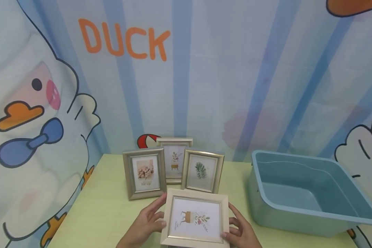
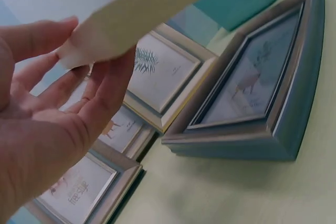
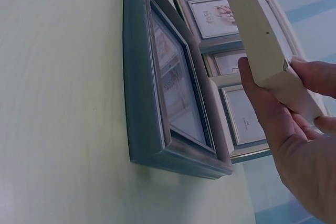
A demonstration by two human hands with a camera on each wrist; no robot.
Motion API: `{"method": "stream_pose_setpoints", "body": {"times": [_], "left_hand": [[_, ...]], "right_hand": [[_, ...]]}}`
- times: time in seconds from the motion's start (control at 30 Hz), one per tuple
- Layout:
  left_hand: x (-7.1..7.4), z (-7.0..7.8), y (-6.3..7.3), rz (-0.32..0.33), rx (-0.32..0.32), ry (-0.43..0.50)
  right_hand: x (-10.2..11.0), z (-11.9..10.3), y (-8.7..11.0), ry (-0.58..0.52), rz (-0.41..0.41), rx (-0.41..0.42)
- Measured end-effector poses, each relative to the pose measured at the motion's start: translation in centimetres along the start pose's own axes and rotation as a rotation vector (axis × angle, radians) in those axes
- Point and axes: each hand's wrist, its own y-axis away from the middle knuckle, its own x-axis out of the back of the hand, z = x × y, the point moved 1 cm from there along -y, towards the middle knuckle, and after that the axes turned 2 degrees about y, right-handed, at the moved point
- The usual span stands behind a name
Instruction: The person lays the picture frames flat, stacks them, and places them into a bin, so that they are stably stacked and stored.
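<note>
My left hand (image 1: 146, 221) and right hand (image 1: 242, 229) hold a cream picture frame (image 1: 196, 239) between them, one at each side edge. Its print of a potted plant lies sideways in the head view. Both thumbs rest at the front border, and fingers reach around the edges. Beneath the held frame, a second picture frame (image 2: 307, 87) with a glossy front lies face up on the table, mostly hidden in the head view. The right wrist view shows the held frame's plain edge tilted above that lying frame (image 3: 144, 77).
Three picture frames stand behind: a flower print (image 1: 145, 173) at left, a potted-plant print (image 1: 175, 155) at the back and a green-leaf print (image 1: 200, 172) at right. A blue-green plastic tub (image 1: 297, 220) sits right on the pale yellow table (image 1: 90, 206). A duck-printed curtain (image 1: 210, 69) hangs behind.
</note>
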Motion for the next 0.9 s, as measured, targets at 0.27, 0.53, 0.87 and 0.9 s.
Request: {"method": "stream_pose_setpoints", "body": {"times": [0.27,0.53,0.87,0.9], "left_hand": [[0.3,-1.4,-0.4,0.073,0.122,-0.017],[-0.5,-2.6,-1.0,0.131,0.178,-0.157],[-1.7,-3.3,-1.1,0.231,0.186,-0.386],[-1.7,-3.4,-1.2,0.241,0.188,-0.405]], "right_hand": [[0.7,0.2,0.3,0.058,0.053,-0.173],[1.1,1.1,0.2,0.305,0.14,-0.214],[0.2,1.1,0.5,0.478,0.194,-0.236],[0.2,1.1,0.5,0.499,0.2,-0.234]]}}
